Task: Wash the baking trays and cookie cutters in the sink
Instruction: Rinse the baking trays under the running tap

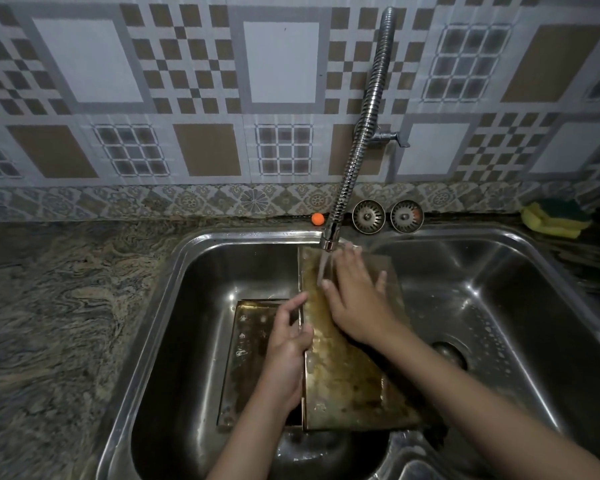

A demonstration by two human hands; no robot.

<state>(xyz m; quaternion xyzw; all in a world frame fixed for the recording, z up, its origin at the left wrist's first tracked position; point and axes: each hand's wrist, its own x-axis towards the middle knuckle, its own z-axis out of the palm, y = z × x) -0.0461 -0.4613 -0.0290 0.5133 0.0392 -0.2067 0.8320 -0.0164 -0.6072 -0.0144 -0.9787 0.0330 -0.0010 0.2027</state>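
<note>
A stained, brownish baking tray [347,382] lies across the divider of the double steel sink [174,292], tilted up toward the wall. My left hand [288,344] grips its left edge, thumb on top. My right hand [357,299] lies flat on the tray's upper part, fingers spread, right under the water stream. A second dirty tray [246,355] rests on the bottom of the left basin, partly hidden under my left hand and the first tray. No cookie cutters are visible.
The flexible metal faucet [361,133] hangs from the tiled wall and runs water onto the tray. Two sink strainers [368,216] and a small orange ball [317,219] sit on the back ledge. A yellow-green sponge [555,220] lies at the right. A granite counter [56,306] lies to the left.
</note>
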